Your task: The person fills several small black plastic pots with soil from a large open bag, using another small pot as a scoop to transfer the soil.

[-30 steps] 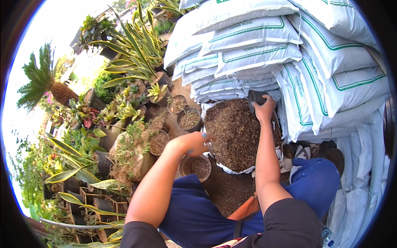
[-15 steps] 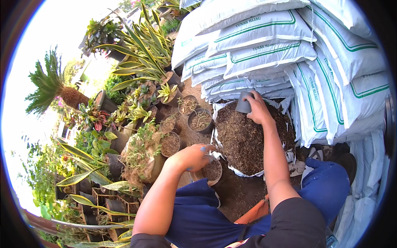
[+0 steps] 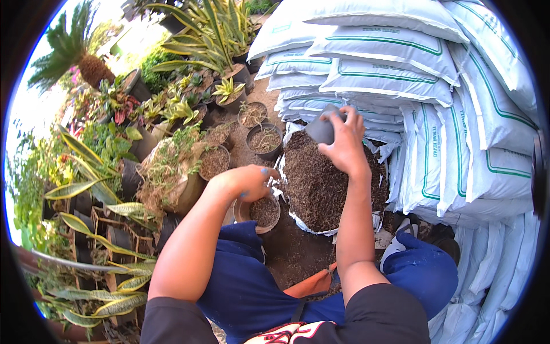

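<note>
My right hand [image 3: 346,140] grips a small dark grey plastic pot [image 3: 322,127], tilted over the far part of a heap of dark brown potting soil [image 3: 312,178]. The soil fills an opened white sack, whose torn rim [image 3: 306,222] is folded down around it. At the left side of that sack, my left hand [image 3: 252,180] has its fingers bent together on the rim; the fingertips are partly hidden. Just below this hand stands a round pot of soil [image 3: 264,213] by my knee. The inside of the grey pot does not show.
White sacks with green lines [image 3: 389,49] are stacked high behind and to the right. Pots with dry plants [image 3: 263,140] stand left of the soil, before many leafy potted plants [image 3: 200,43]. An orange object [image 3: 312,282] lies between my legs.
My right hand has tipped the grey pot further over the soil heap. My left hand stays by the sack's left rim. The whole view has shifted a little.
</note>
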Demonstrator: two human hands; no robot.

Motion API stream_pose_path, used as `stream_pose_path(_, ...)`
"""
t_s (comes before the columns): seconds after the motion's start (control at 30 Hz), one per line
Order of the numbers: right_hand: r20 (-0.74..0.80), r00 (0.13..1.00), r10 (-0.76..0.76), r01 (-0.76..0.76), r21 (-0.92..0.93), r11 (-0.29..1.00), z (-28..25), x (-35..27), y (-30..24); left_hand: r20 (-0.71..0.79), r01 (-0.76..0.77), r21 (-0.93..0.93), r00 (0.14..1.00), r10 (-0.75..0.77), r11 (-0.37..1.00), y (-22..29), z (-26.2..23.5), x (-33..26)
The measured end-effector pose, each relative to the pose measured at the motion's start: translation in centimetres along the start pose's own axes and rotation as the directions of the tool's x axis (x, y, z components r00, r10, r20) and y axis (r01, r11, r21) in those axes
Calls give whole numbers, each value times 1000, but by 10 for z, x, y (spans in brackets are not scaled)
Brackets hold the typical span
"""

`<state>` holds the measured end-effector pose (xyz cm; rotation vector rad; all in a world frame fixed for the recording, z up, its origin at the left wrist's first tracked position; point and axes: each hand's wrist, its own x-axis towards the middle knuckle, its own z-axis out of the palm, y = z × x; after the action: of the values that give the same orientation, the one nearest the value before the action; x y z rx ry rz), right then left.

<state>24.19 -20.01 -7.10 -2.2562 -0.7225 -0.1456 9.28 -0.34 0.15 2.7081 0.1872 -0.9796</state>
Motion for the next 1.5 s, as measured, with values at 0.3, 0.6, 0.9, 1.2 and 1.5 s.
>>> stream_pose_path(0.3,7,996,-92,90,137,986,28,-13,7,-313,42,-32,949,-50,999,-24,90,29)
stream_pose_path(0.6,150,967,-207,153,310,939,37,1,-23,-424,175,253,904,-53,952,-42,284,73)
stream_pose_path(0.9,248,938,-242,162,304,939,34,-9,-19,-679,214,-103,698,-226,971,-114,312,66)
stream_pose_path(1.2,359,901,-245,187,186,964,32,-26,-21,-762,187,-179,595,-256,966,-102,293,107)
stream_pose_path(1.5,521,852,-50,16,69,997,11,-73,-23,-586,58,-551,683,-436,832,-78,363,185)
